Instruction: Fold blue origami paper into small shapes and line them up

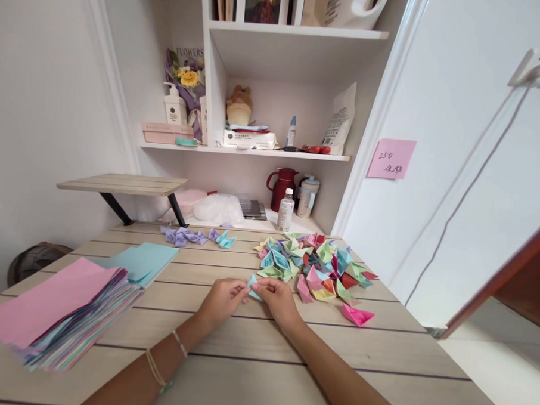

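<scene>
Between my two hands, above the slatted table, is a small light-blue folded paper (253, 280), partly hidden by fingers. My left hand (223, 300) pinches its left side, fingers closed. On the other side my right hand (280, 301) grips it with thumb and fingertips. A heap of colourful folded paper boats (310, 261) lies just beyond and to the right of my right hand. One bright pink paper boat (358, 315) sits at the heap's near edge. Farther back on the left are several purple folded papers (183, 237) and light-blue folded pieces (226, 240).
A thick stack of coloured paper sheets (55, 306) lies on the left, with light-blue sheets (144, 263) beside it. A small raised wooden shelf (123, 184) stands at the back left. Behind the table are a bottle (286, 210), a red jug (282, 188) and a tumbler (308, 197).
</scene>
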A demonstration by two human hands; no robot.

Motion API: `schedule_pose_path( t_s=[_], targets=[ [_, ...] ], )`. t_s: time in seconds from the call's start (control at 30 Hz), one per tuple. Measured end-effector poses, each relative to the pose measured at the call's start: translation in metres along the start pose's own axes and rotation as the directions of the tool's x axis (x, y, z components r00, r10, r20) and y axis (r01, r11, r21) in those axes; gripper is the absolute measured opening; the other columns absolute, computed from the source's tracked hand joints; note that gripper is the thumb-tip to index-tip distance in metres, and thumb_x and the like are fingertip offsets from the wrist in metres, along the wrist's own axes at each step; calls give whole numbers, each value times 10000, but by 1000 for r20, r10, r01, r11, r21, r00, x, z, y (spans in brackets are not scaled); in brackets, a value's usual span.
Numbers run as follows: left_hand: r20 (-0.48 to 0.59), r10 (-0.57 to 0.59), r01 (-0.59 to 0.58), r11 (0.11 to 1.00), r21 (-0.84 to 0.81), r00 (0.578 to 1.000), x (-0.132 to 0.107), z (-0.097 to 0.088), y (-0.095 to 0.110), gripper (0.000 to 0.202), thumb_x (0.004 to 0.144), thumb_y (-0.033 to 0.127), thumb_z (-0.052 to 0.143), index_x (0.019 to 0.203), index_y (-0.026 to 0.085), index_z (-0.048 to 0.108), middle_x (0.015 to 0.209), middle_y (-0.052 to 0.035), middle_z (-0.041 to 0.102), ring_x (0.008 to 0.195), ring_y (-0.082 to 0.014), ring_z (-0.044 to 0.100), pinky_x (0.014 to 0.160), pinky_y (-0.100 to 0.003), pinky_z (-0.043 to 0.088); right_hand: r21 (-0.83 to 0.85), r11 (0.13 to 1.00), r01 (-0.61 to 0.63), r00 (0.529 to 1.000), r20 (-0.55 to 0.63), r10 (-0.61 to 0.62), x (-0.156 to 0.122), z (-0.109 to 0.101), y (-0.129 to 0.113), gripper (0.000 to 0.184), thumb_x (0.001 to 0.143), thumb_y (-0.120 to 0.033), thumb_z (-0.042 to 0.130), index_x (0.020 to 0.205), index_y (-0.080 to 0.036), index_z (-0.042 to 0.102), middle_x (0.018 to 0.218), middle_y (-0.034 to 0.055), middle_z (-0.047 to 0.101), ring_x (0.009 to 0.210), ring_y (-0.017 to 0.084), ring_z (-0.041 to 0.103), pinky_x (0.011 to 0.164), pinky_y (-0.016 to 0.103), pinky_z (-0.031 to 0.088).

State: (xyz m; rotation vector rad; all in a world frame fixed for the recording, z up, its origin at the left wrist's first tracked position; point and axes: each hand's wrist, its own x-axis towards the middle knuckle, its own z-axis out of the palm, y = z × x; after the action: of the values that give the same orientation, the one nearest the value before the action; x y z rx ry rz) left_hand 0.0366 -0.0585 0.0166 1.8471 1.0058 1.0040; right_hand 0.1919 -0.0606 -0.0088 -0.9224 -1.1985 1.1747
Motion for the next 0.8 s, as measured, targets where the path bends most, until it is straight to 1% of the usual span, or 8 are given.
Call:
schedule_pose_path(
  t_s=[0.1,0.23,0.37,0.47,0.6,0.7,0.8],
  targets=[
    [-6,-23,23,998,-56,1000,1,0,-3,236,714,382,570,715,151,619,632,-51,648,645,-186,639,592,-251,485,-57,997,42,999,-14,-43,0,0,-3,322,565,-451,704,677,-153,652,631,27,638,590,151,549,578,263,417],
    [-2,-59,58,987,-149,998,1,2,-4,253,699,391,590,723,140,603,592,-40,629,612,-169,630,596,-255,493,-150,986,74,997,1,-75,-1,0,-9,293,630,-447,655,676,-158,640,628,22,626,581,144,532,566,255,407],
    [51,-72,80,980,-180,996,0,4,0,272,679,409,604,688,137,601,575,-33,620,576,-159,621,582,-257,498,-207,969,135,991,8,-136,-2,0,-16,299,687,-462,592,736,-169,628,673,28,625,623,157,542,581,260,418],
    [97,-81,98,977,-187,992,-2,7,2,274,671,410,610,672,137,596,579,-29,619,573,-160,623,579,-260,502,-275,949,153,984,-48,-173,-3,2,-18,291,702,-458,574,679,-169,594,591,10,578,560,141,505,539,246,395],
    [119,-98,121,972,-204,988,-4,10,3,264,682,400,606,698,137,593,589,-28,620,571,-155,621,574,-260,502,-373,915,153,968,-128,-214,-6,7,-20,275,727,-428,551,620,-175,562,509,-12,518,501,125,446,493,237,353],
    [114,-112,137,960,-245,987,-2,10,0,272,680,402,612,705,132,590,577,-29,619,556,-151,617,563,-259,501,-343,926,158,967,-137,-216,-5,7,-21,267,711,-427,568,650,-169,596,545,3,551,528,132,466,512,243,370],
    [70,-140,155,937,-314,988,3,7,-5,288,658,398,637,704,119,586,583,-40,629,532,-142,611,544,-252,495,-232,959,162,976,-104,-190,-3,5,-22,315,700,-453,572,791,-161,647,639,20,597,584,142,499,548,254,401]
  ],
)
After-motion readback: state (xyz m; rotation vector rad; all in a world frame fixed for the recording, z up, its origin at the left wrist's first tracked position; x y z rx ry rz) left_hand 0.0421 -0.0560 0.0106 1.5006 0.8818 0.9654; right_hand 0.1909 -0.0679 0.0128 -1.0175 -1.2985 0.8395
